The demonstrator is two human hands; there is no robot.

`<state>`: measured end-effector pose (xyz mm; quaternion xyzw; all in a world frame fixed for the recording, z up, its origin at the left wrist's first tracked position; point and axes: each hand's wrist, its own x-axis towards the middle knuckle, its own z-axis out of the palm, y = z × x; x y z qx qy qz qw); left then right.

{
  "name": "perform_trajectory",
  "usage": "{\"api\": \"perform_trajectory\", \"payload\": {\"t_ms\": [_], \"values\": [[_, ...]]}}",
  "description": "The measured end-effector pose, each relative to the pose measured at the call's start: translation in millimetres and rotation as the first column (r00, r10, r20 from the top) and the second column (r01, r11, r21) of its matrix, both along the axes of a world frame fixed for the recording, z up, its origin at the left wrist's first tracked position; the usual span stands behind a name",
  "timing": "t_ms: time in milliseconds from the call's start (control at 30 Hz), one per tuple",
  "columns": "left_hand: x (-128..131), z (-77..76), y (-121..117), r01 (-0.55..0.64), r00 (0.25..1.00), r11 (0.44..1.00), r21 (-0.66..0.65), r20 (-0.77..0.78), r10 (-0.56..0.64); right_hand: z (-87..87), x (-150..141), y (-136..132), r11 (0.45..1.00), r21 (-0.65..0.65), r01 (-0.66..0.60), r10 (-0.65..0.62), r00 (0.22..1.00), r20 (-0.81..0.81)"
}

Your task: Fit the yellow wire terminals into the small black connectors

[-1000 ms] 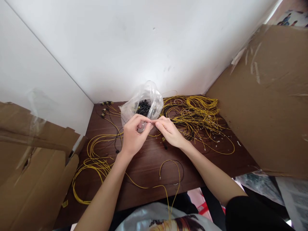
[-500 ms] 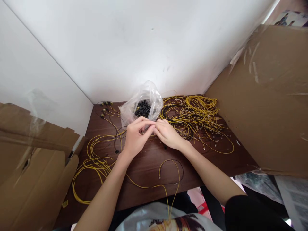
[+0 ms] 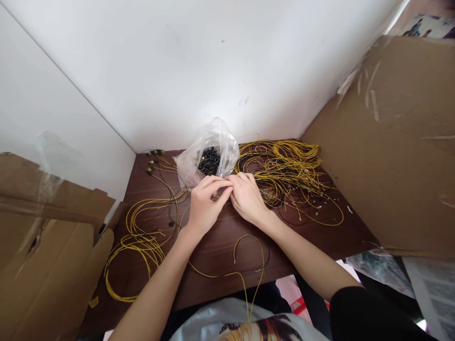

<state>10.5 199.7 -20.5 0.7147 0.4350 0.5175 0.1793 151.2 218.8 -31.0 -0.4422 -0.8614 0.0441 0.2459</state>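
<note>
White wall [image 3: 199,61] behind, brown desk [image 3: 220,258] in front, cardboard [image 3: 384,156] at the right side. Left hand [image 3: 208,206] and right hand [image 3: 247,199] meet mid-desk just in front of a clear bag [image 3: 228,149] of black parts [image 3: 209,160]. Left has thumb and index brought together at the tips, right has fingers curled in; contact point is hidden, so can't tell what either has hold of, if anything. Yellow cables sit both sides: tangled pile [image 3: 298,158] right, looser coil [image 3: 117,296] left. One yellow lead [image 3: 262,272] loops at the front and hangs over the edge. Risks, my read: hanging lead snags on an arm or clothing and gets tugged; a tiny piece slips from a fingertip pinch; a forearm drags the coil; a bumped bag spills.
</note>
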Motion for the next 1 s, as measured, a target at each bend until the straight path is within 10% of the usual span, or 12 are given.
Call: {"api": "perform_trajectory", "payload": {"t_ms": [333, 533, 800, 1000], "values": [[-7.6, 2.3, 3.9, -0.001, 0.999, 0.999, -0.038, 0.049, 0.003, 3.5, -0.4, 1.0, 0.986, -0.147, -0.075, 0.042, 0.975, -0.218], [-13.7, -0.5, 8.4, -0.026, 0.967, 0.982, -0.186, 0.244, 0.072, 8.0, -0.7, 5.4, 0.873, -0.382, -0.303, -0.102, 0.653, -0.751], [-7.9, 2.0, 6.2, -0.029, 0.954, 0.982, -0.189, 0.287, 0.083, 7.1, -1.6, 7.1, 0.708, -0.524, -0.473, -0.330, 0.435, -0.838], [-4.4, 3.3, 5.9, -0.002, 0.915, 0.974, -0.228, 0.391, 0.094, 8.4, -1.3, 6.1, 0.682, -0.532, -0.502, -0.371, 0.389, -0.843]]}}
